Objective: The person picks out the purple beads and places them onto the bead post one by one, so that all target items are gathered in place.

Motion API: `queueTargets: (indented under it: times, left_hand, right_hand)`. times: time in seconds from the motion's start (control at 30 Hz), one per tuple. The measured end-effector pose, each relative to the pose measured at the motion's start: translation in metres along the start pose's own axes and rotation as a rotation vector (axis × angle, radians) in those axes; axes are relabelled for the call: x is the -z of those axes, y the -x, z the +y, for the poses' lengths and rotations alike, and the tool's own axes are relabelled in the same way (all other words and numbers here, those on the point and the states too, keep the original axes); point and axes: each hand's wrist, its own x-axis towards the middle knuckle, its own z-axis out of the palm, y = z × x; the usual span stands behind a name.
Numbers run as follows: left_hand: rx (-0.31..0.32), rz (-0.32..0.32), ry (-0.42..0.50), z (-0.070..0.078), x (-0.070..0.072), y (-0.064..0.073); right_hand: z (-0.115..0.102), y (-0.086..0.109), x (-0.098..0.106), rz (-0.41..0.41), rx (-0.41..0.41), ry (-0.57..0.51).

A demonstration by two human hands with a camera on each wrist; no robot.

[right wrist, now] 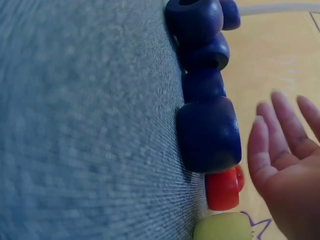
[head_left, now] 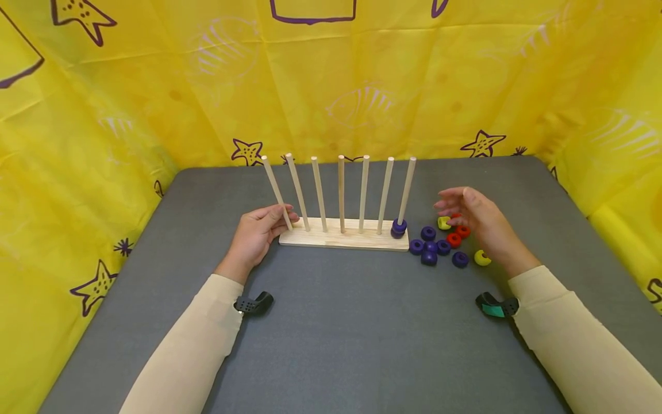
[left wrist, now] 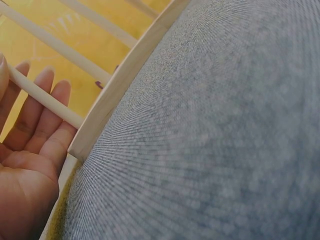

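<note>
A wooden peg stand (head_left: 343, 240) with several upright pegs sits on the grey table. At its left end my left hand (head_left: 257, 232) holds the leftmost peg (left wrist: 47, 97), with the thumb in front and the fingers behind it. Two dark blue beads (head_left: 398, 229) are stacked at the foot of the rightmost peg. My right hand (head_left: 478, 221) hovers with loosely bent fingers over the loose beads right of the stand, holding nothing. Several dark blue beads (right wrist: 209, 134) lie there, with red beads (right wrist: 222, 189) and yellow beads (head_left: 482, 257) beside them, partly hidden by the hand.
The grey table (head_left: 341, 333) stretches in front of the stand and to both sides. A yellow cloth (head_left: 320, 86) with sea-creature drawings hangs behind and along the sides. Dark straps (head_left: 253, 303) are worn at both wrists.
</note>
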Motion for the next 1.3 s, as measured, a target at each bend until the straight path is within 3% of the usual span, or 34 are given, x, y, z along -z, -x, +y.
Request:
queueTargets:
  times: [0.3, 0.6, 0.7, 0.87, 1.3]
  left_hand:
    - [0.003, 0.002, 0.006, -0.001, 0.0, -0.001]
    - [-0.003, -0.002, 0.005, 0.0, 0.001, 0.0]
    - [-0.005, -0.003, 0.005, 0.0, 0.001, 0.0]
    - [-0.006, -0.004, 0.004, 0.0, 0.0, 0.0]
    - [-0.012, -0.001, 0.015, -0.002, 0.001, -0.001]
  right_hand:
    - [0.014, 0.003, -0.001, 0.017, -0.127, 0.301]
    - [0.023, -0.001, -0.004, -0.068, -0.148, 0.54]
    - [0.024, -0.003, -0.005, -0.106, -0.121, 0.612]
    - [0.025, -0.004, -0.005, -0.149, -0.079, 0.669]
    - [0.024, -0.003, -0.007, -0.109, -0.064, 0.756]
